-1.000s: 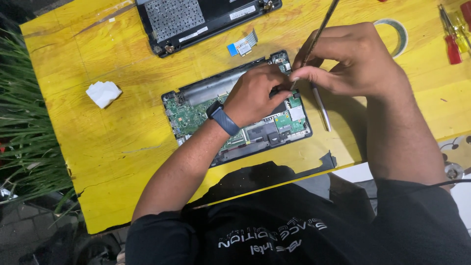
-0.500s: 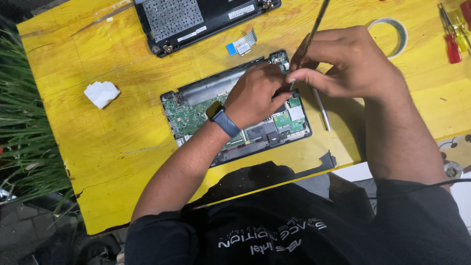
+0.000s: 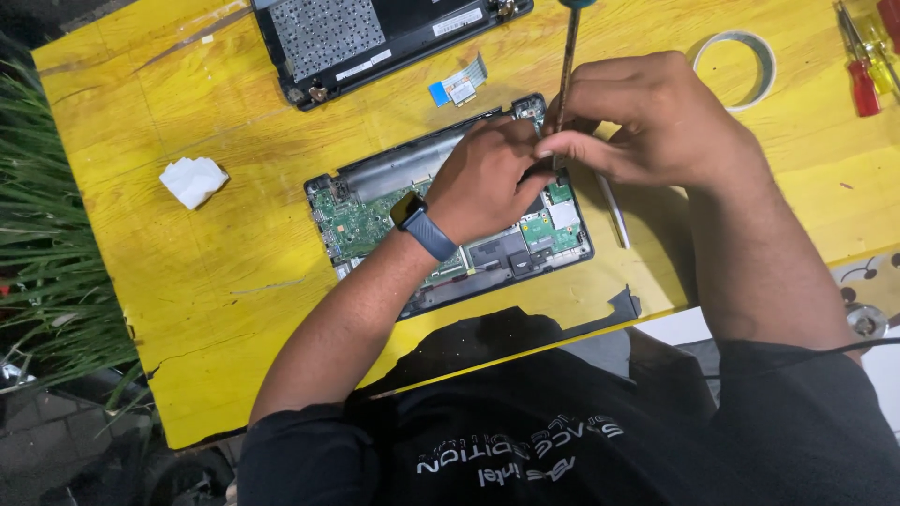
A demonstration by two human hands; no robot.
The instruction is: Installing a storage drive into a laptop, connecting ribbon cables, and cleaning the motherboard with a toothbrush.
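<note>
Right hand (image 3: 656, 122) fingers pinch screwdriver (image 3: 565, 70); left hand (image 3: 492, 178), fingers curled, hides opened laptop (image 3: 375, 211); tape roll (image 3: 736, 70) nearby

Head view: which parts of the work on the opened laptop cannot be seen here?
- Screwdriver tip: hidden behind the hands, left hand and right hand.
- Screwdriver handle: cut off by the top edge.
- Opened laptop board under the hands: covered.
- Second laptop part: cut off by the top edge.
</note>
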